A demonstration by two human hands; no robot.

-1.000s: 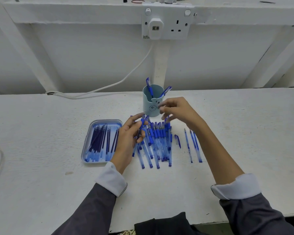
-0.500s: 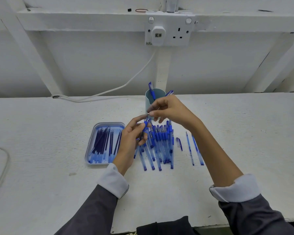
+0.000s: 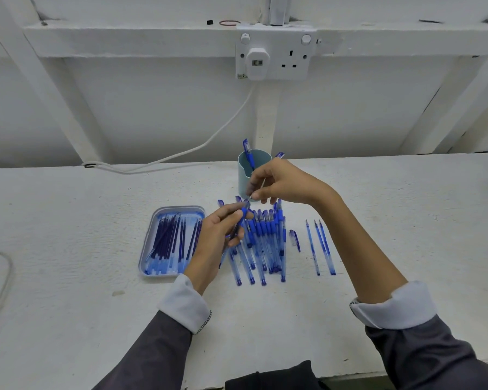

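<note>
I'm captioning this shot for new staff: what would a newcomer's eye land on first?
The two hands at mid-table: the left hand grips a blue pen while the right hand pinches its upper end. Under them lies a heap of blue pens, with a tray of refills to its left and a teal pen cup behind.

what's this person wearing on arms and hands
The left sleeve and right sleeve are dark grey with wide white turned-back cuffs; the left cuff has a dotted edge trim. The left hand and right hand wear no gloves.
</note>
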